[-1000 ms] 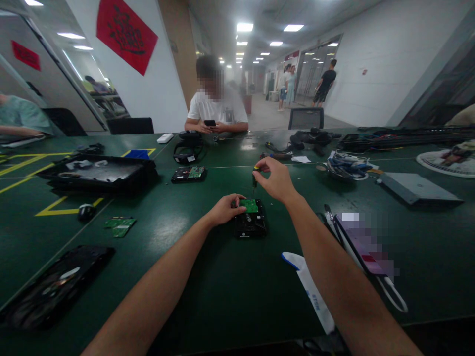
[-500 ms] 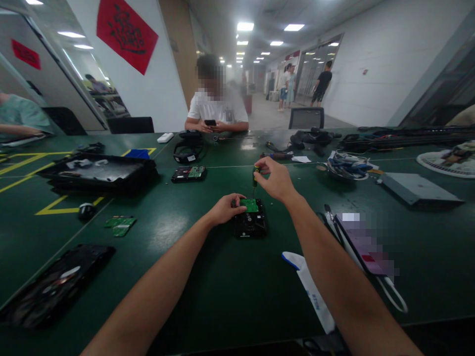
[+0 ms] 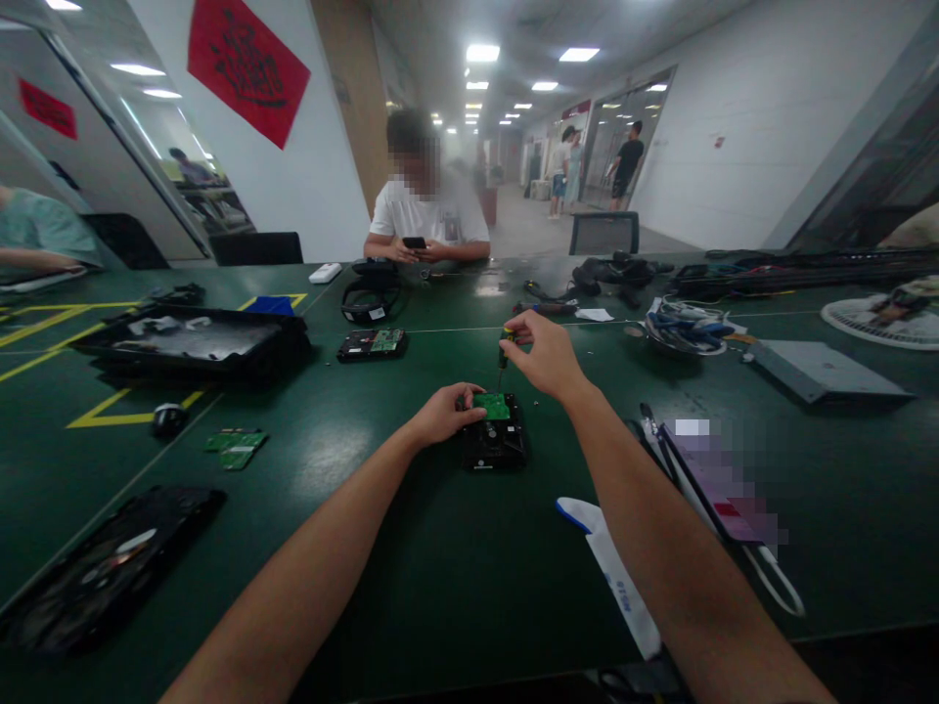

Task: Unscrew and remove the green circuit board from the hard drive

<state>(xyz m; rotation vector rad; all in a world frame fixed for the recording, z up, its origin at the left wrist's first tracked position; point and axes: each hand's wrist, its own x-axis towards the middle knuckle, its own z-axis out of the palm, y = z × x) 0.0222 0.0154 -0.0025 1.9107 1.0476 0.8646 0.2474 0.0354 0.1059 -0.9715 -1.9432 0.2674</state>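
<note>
A black hard drive (image 3: pixel 493 448) lies on the green table in front of me, its green circuit board (image 3: pixel 496 406) facing up. With fingers closed on its left edge, my left hand (image 3: pixel 447 415) steadies the drive, the thumb by the board. My right hand (image 3: pixel 544 350) pinches the handle of a small screwdriver (image 3: pixel 503 360), held upright with its shaft down at the board's far edge. Whether the tip sits in a screw is too small to tell. A tiny screw-like bit (image 3: pixel 536 403) lies just right of the drive.
To the left are loose green circuit boards (image 3: pixel 239 449), an opened black drive (image 3: pixel 110 567) and a black tray (image 3: pixel 198 342). Another drive (image 3: pixel 371 344) lies farther back. A phone (image 3: pixel 715 479), a white packet (image 3: pixel 620 577) and a grey metal box (image 3: pixel 828 370) are rightward. A person (image 3: pixel 429 220) sits opposite.
Both hands, the screwdriver and the hard drive stay almost where they were. The whole view has shifted very slightly.
</note>
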